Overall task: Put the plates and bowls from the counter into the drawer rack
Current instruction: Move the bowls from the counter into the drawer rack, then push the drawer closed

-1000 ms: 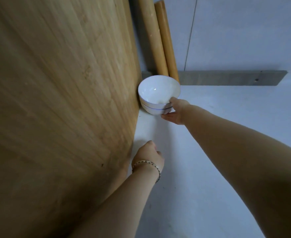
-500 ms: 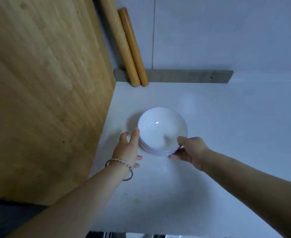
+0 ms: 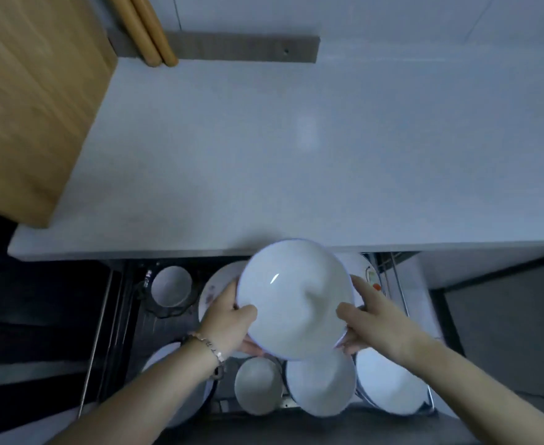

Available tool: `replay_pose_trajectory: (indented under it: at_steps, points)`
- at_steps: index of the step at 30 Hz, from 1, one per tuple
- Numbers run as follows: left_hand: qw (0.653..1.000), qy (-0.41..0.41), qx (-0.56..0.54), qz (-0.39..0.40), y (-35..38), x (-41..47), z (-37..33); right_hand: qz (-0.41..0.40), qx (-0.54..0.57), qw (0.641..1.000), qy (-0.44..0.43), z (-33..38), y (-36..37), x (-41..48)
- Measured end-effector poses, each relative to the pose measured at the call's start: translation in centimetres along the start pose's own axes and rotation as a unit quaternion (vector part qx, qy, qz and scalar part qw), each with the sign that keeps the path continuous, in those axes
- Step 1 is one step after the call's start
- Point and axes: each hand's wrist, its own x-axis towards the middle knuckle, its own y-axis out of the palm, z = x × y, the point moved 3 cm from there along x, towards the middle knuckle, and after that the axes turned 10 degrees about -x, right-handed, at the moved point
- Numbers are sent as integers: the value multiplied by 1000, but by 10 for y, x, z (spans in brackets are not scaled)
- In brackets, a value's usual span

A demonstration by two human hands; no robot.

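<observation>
Off the surface (image 3: 264, 155) now, the bowl (image 3: 293, 300) hangs in a two-handed grip, left hand (image 3: 232, 326) and right hand (image 3: 373, 326) clasping its rim; the drawer rack (image 3: 168, 329) waits beneath.

Your bowl (image 3: 293, 300) looks like glossy white glazed ceramic, catching a highlight. The tabletop (image 3: 264, 155) is smooth, matt, pale. The board (image 3: 33, 91) shows wood grain; the drawer rack (image 3: 399, 284) is metal wire.
</observation>
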Motion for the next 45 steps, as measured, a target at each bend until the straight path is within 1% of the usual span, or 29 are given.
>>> replay_pose_trajectory:
  at_steps: [1,3,7,11,13,16,19,21,23,24,26,27,28,33,35,38,41,43,45]
  points:
    - [1000,-13,15,6,12,-3,21,0,-31,1000,4,-22,2,-5]
    - [998,-35,56,14,32,-2,59,5,-53,998,28,-65,11,-7]
    - [987,-118,104,18,63,17,124,11,-23,995,97,-140,31,8]
    - [973,-148,179,-9,77,40,151,-6,-1,991,136,-182,48,30]
    - [965,-157,209,-29,80,51,156,-11,-12,989,145,-191,56,41]
    - [943,-156,294,-23,83,63,160,-21,-66,986,153,-201,64,52]
    - [936,-177,304,-20,82,65,168,-4,-96,982,163,-206,70,58]
    - [939,-205,274,-29,79,66,174,5,-101,981,166,-207,72,61]
    - [935,-214,281,-30,77,67,177,9,-104,979,174,-207,73,65]
    - [928,-206,309,-27,77,67,176,11,-113,977,178,-206,74,66]
    - [902,-170,395,-24,74,66,174,15,-129,974,186,-205,75,66]
    - [892,-154,425,-27,73,64,173,18,-136,972,190,-204,74,64]
    - [889,-145,433,-30,72,63,173,18,-148,970,191,-202,73,62]
    - [931,-121,341,-40,59,46,163,-4,-235,952,195,-184,61,45]
    - [935,-104,336,-40,50,34,156,-26,-248,948,197,-179,61,33]
    - [931,-82,353,-40,32,9,147,-57,-237,950,193,-171,66,12]
    - [942,-66,327,-42,8,-23,148,-79,-226,955,175,-164,80,-15]
    - [959,-71,271,-45,-7,-42,158,-109,-232,955,150,-160,91,-34]
    - [971,-115,206,-40,-16,-66,169,-147,-209,957,135,-161,101,-51]
